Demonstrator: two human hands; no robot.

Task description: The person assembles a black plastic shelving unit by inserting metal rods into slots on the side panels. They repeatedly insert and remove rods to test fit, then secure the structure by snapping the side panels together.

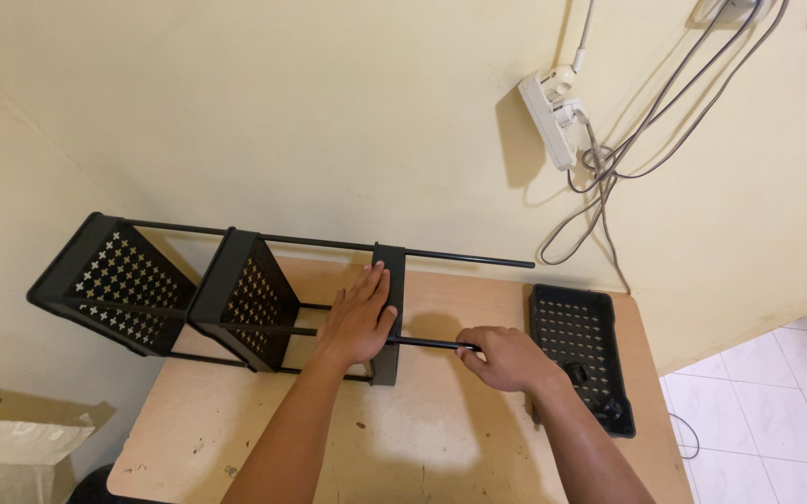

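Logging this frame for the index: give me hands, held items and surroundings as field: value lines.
left hand: flat against third black tray of rack
right hand: fingers closed on black rod entering that tray
rack: on its side, two more perforated trays on rods
loose tray: lying flat at right
surface: light wooden table
wall: power strip with cables

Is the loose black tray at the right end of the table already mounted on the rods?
No, the loose black tray lies flat on the table, apart from the rod that the right hand grips.
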